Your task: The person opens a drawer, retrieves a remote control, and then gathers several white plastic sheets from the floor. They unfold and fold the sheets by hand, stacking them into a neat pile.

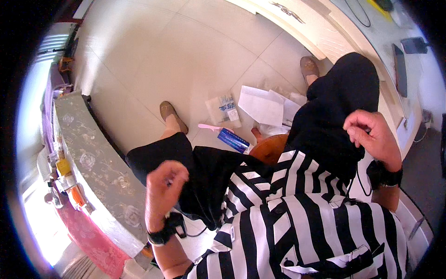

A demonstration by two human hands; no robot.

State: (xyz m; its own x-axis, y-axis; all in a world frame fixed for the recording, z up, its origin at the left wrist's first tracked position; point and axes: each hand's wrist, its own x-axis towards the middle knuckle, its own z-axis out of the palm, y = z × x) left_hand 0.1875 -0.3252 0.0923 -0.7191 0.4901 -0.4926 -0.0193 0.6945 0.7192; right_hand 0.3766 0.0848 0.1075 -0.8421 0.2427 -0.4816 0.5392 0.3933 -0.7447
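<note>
My left hand [166, 185] is raised above my left thigh, its fingers curled in and blurred; whether anything is inside it I cannot tell. Over my right thigh hovers my right hand [374, 137], loosely closed, the thumb near the fingertips and nothing visible in it. A black band sits on each wrist. Between my knees is a round brown wooden stool [269, 150], partly covered by my clothing. Just past it lie a blue printed box [233, 140] and a pink plastic strip or handle [214, 127]. Neither hand touches them.
On the tiled floor are a printed plastic bag [223, 110] and white sheets [261, 104], near my feet. A surface with a floral cloth [87, 160] runs along the left, holding small items at its far edge. At right stands a cream drawer desk [327, 33] with a phone [400, 69] on top.
</note>
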